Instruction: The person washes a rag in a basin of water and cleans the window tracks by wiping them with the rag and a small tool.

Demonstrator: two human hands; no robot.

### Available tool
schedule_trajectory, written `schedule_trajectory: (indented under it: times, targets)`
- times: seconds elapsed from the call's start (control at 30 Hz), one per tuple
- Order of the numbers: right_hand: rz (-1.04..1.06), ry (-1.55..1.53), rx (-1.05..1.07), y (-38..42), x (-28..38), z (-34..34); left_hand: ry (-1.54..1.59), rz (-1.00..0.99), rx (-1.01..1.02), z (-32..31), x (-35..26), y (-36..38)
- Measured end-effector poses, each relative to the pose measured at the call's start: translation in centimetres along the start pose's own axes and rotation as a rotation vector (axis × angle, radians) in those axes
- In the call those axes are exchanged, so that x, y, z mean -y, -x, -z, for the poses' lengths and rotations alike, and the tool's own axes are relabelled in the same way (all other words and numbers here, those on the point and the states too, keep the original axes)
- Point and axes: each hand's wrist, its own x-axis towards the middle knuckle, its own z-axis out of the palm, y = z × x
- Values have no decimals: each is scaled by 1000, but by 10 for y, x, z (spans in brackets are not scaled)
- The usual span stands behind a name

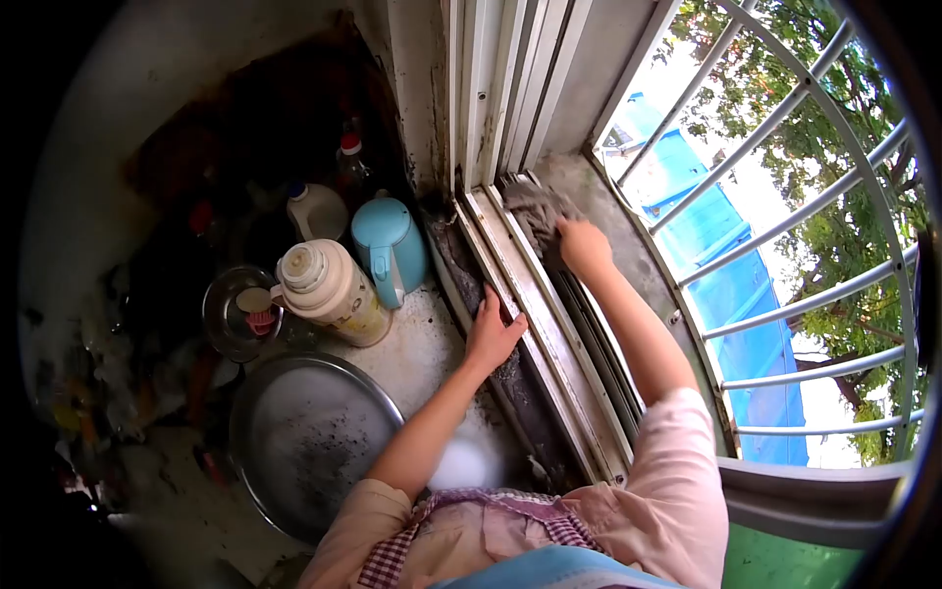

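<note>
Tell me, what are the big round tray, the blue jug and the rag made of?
The round tray looks like dull grey metal, with a faint sheen and dark grime. The blue jug seems smooth plastic, evenly coloured and slightly glossy. The rag under the right hand looks like soft grey cloth, crumpled and frayed.

This is a home kitchen, a small and well-used one. A stained worktop (422, 353) beside a sliding window track (535, 324) carries a cream thermos jug (329, 290), a blue kettle (390, 245), a white plastic bottle (316, 209), a red-capped bottle (351, 162) and a large round metal tray (309, 437). Curved white security bars (805, 226) guard the window, with trees (834, 147) and a blue roof (726, 285) outside.
</note>
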Motion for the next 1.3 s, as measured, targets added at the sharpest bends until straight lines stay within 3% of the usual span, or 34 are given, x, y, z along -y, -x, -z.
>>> schedule_trajectory:
  times: [0.13, 0.2, 0.47, 0.63, 0.77, 0.87, 0.93, 1.07, 1.2, 1.3]
  targets:
    - [-113, 63, 220, 81, -27, 42, -43, 20, 4, -1, -1, 0]
    - [-164, -31, 89, 98, -6, 69, -4, 63, 33, 4, -7, 0]
    - [2, 42, -103, 48, -1, 19, -51, 1, -14, -2, 3, -2]
    - [-164, -355, -476, -17, -23, 34, -30, -18, -15, 0, 1, -3]
    - [-127, -75, -215, 25, -9, 41, -55, 11, 20, 2, -1, -2]
    - [-317, 56, -79, 49, -6, 61, -61, 20, 26, 3, -3, 0]
    - [-290, 1, -180, 55, -8, 70, -68, 22, 19, 4, -5, -3]
    - [175, -39, -364, 36, 6, 44, -58, 47, 50, 4, -6, 0]
    - [124, 163, -186, -5, 6, 4, 10, 81, 65, 11, -15, -2]
    - [142, 207, -286, -43, 4, -13, 50, 105, 82, 10, -16, -1]
